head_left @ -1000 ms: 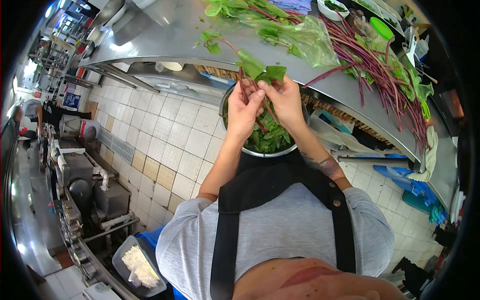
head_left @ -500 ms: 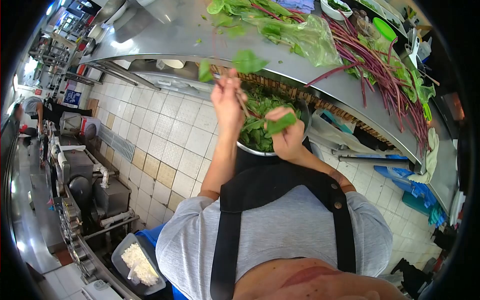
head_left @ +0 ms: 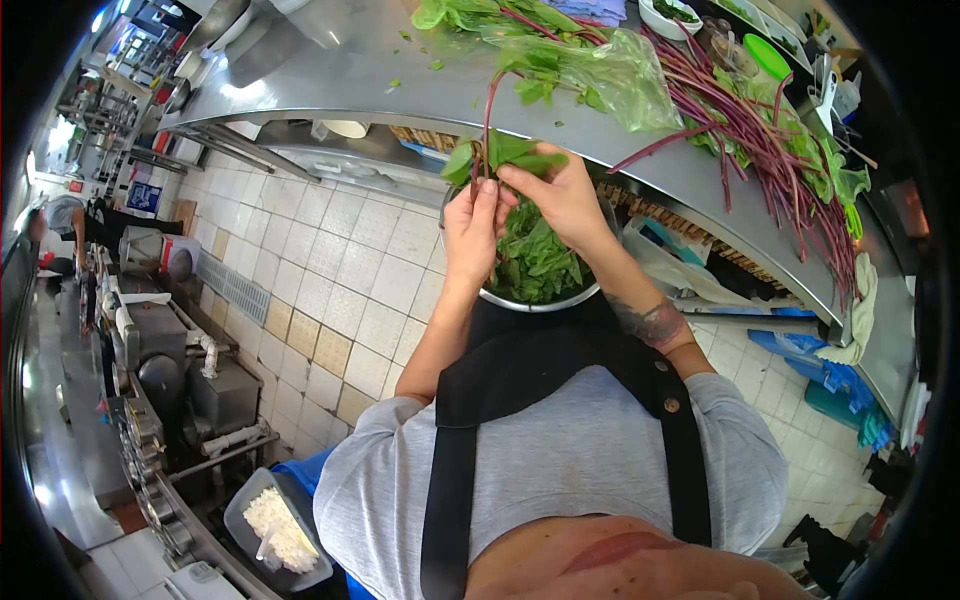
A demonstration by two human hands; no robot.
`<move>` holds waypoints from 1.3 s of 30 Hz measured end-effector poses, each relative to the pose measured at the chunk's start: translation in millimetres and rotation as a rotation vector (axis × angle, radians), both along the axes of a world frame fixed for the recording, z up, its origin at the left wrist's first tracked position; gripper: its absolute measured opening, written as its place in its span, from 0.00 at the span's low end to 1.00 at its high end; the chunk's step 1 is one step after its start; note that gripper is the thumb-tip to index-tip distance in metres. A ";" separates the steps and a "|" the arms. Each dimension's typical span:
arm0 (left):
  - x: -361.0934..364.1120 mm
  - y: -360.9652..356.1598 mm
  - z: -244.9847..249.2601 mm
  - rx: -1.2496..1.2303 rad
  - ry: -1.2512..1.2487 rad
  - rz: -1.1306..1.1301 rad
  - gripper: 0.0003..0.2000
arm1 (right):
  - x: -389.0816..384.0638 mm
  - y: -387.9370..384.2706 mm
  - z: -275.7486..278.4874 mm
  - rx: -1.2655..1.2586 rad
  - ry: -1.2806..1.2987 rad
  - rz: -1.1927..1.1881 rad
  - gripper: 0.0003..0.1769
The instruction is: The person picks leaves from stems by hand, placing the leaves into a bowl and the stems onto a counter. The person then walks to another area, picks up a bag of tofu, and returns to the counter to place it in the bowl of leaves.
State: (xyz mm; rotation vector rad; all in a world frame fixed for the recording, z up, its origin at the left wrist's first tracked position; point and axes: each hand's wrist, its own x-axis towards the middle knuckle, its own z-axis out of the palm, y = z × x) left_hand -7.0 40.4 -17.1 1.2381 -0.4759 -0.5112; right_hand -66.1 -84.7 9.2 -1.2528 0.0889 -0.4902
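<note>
— Where's the sprig [head_left: 497, 150]?
— Over the bowl [head_left: 520, 303]. The left hand [head_left: 470, 235] has its grip closed on the stem, and the right hand [head_left: 560, 200] pinches the leaves. It looks light, limp and easily torn, so hold it by the stem.

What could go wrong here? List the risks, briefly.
1. The left hand and right hand pinch a stem near the far rim of the bowl; plucked leaves could miss it and land on the floor.
2. The bowl seems to rest against the apron, off the counter, so it might tip.
</note>
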 end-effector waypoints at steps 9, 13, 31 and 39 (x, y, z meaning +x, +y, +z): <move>-5.2 -10.7 -5.0 -0.071 -0.002 0.063 0.17 | -29.4 21.5 -20.2 -0.724 -0.298 -0.302 0.15; -13.3 -13.6 -2.5 -0.133 0.062 0.009 0.17 | -33.9 14.4 -19.2 -0.808 -0.408 -0.261 0.16; 22.6 13.0 27.7 -0.362 0.453 -0.529 0.21 | -20.2 12.2 -0.2 -0.140 -0.184 -0.353 0.14; 5.3 9.9 23.9 -0.032 0.180 -0.218 0.18 | -11.2 -0.9 5.3 -0.744 -0.103 -0.379 0.12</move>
